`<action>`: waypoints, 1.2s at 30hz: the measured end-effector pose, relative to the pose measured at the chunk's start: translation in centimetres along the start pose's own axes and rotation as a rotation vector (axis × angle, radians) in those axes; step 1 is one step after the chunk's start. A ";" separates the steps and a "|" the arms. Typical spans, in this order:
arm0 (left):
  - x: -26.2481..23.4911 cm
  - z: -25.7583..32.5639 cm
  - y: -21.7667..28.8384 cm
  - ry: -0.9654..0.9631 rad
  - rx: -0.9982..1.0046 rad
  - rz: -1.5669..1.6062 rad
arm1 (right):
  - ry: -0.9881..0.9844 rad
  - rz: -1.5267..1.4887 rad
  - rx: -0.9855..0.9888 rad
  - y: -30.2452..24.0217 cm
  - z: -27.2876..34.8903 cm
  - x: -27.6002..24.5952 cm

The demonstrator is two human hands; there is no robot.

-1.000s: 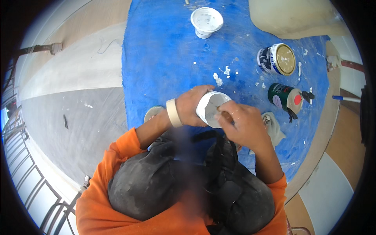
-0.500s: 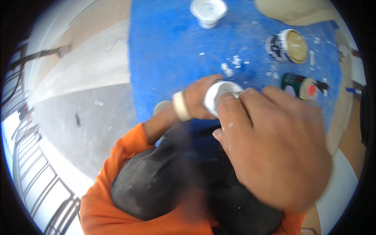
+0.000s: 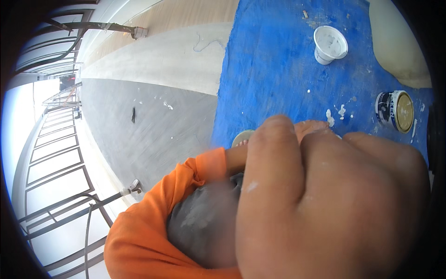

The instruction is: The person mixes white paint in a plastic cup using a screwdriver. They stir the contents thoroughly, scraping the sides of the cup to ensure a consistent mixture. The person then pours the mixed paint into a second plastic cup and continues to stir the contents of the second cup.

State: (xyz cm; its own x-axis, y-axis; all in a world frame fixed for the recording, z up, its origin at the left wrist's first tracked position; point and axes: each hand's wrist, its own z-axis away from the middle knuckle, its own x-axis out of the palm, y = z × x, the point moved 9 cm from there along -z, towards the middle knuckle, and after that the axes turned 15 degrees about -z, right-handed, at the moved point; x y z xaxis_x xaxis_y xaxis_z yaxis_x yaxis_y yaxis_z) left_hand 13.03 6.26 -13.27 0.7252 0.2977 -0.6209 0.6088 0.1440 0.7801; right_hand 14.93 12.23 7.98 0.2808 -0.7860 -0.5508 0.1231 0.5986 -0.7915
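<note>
The right hand [image 3: 325, 204] filled the lower right of the view, raised close to the camera with its back toward the lens, fingers curled together; whether it gripped anything could not be told. It blocked nearly everything beneath it. The left hand [image 3: 312, 128] showed only as a sliver of knuckles above the right hand's edge, its forearm running back to an orange sleeve [image 3: 186, 200]; its grip was hidden too, and no held thing could be made out.

With the near work covered, a hand could, by my judgement, knock or tip whatever sat under it, and wet white splashes on the blue sheet [image 3: 274, 79] could smear onto skin or cloth.

A pale round lid [image 3: 241, 137] lay at the sheet's left edge, just beside the left wrist. Farther out, a white cup [image 3: 329, 44] stood upright toward the far edge, well apart from both hands. A paint tin [image 3: 395, 111] lay on its side near the right edge, gold end facing the camera; being round, it might roll if bumped. Grey floor [image 3: 153, 125] lay left of the sheet.
</note>
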 end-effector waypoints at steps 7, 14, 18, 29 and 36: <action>-0.2 -0.5 -1.4 -0.038 -0.021 0.104 | -0.018 0.008 -0.012 0.0 -1.4 -0.3; -0.3 -0.2 -0.3 0.034 -0.033 -0.045 | 0.008 0.048 0.025 1.1 -0.6 0.3; -0.3 0.1 -0.7 0.026 -0.002 0.006 | 0.023 0.017 0.009 1.3 -0.7 0.4; -0.5 0.6 -0.4 0.052 -0.029 -0.058 | 0.075 0.027 -0.012 1.8 -1.4 0.0; -0.6 0.0 -0.4 0.044 -0.016 -0.025 | 0.101 0.069 0.020 2.2 -0.2 -0.6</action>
State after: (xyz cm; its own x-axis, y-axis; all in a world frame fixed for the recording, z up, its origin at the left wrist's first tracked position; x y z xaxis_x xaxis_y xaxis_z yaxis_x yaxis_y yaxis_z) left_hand 12.37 6.06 -13.23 0.6948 0.3352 -0.6363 0.6210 0.1668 0.7659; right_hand 14.79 13.97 6.53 0.1918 -0.7535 -0.6289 0.1255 0.6543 -0.7457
